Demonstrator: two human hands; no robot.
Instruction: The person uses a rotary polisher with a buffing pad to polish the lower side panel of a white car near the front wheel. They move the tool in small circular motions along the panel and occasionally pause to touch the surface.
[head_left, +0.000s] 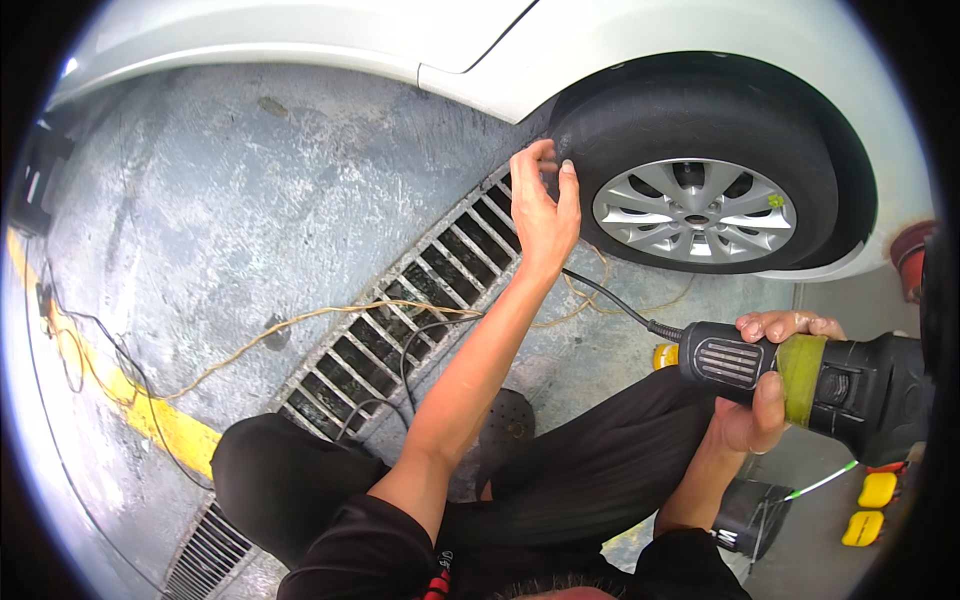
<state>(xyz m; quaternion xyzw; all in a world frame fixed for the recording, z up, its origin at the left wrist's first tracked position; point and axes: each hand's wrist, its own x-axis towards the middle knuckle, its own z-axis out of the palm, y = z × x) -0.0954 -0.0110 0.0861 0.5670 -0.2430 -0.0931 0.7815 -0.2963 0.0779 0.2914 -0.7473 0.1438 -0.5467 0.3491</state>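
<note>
My right hand (765, 397) is closed around the black body of a corded power tool (727, 360), which looks like a polisher, with yellow-green tape around its middle. Its working end runs out of sight at the right. My left hand (546, 210) is raised beside the car tyre (637, 127), fingers apart and curled, holding nothing; whether a fingertip touches the rubber I cannot tell. The silver alloy wheel (697, 214) carries a small yellow-green mark on one spoke. From the tool, a black cord (611, 296) passes behind my left forearm.
A white car body (465, 37) spans the top. A metal drain grate (420, 300) crosses the floor diagonally, with a tan cord (300, 316) over it. A black bucket (757, 510) and yellow pads (862, 529) sit lower right. More cables lie left by a yellow floor line (165, 420).
</note>
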